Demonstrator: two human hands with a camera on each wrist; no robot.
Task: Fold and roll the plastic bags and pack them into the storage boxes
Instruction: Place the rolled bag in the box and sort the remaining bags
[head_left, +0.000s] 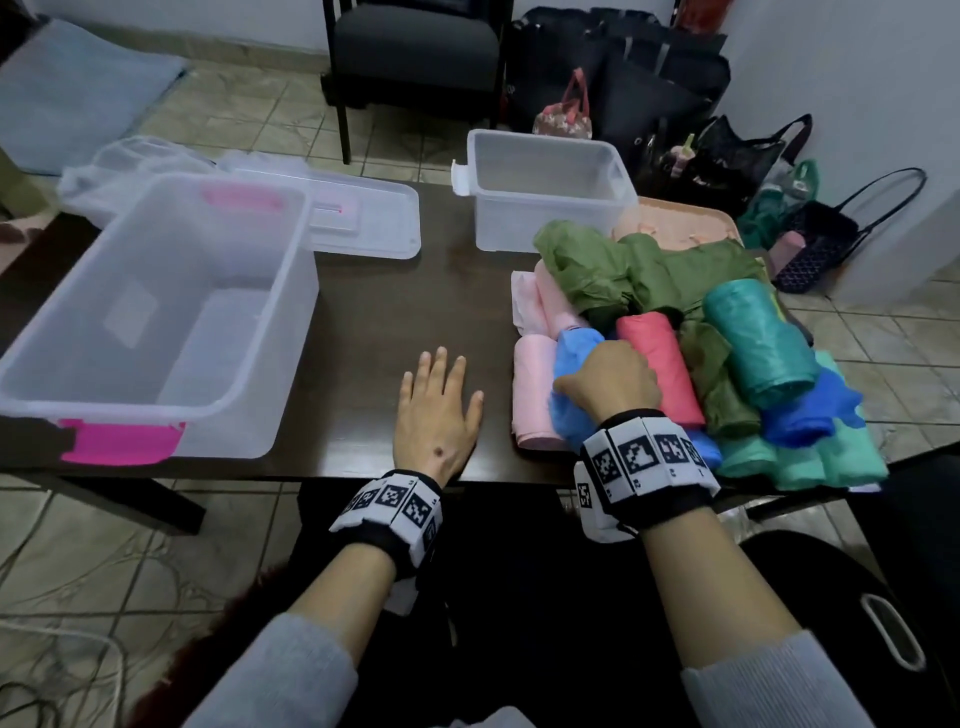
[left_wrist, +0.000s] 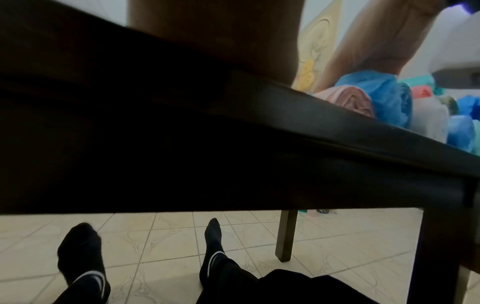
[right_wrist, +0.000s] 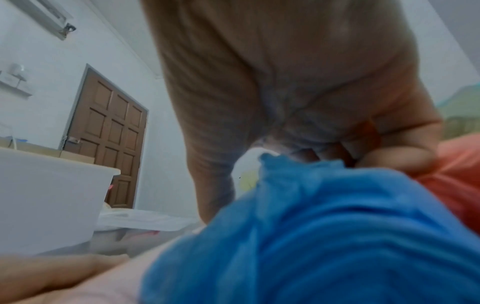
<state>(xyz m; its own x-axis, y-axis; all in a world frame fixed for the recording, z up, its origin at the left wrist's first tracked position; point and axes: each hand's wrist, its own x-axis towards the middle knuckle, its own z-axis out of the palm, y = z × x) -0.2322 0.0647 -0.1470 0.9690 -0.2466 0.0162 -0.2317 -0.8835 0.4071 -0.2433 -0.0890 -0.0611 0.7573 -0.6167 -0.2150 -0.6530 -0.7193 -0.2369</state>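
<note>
dark wooden tabletop (head_left: 374, 322) over a tiled floor carries everything. right hand (head_left: 610, 382) curls its fingers around a light blue rolled plastic bag (head_left: 574, 358), gripping it from above near the middle, at the near left edge of the heap of coloured bag rolls (head_left: 727, 353). thin film like this is probably light, soft and slippery, so it should squash and may unroll; a hold across the middle of the roll looks safest. beside the grip lie a pink roll (head_left: 535, 395) and a red roll (head_left: 660, 364). left hand (head_left: 439, 410) lies flat on the table, fingers straight, holding nothing. beyond the grip, a small clear plastic box (head_left: 550, 208) looks empty; far left, the large clear storage box with pink latches (head_left: 156, 317) also looks empty, its lid (head_left: 363, 218) behind it.
</note>
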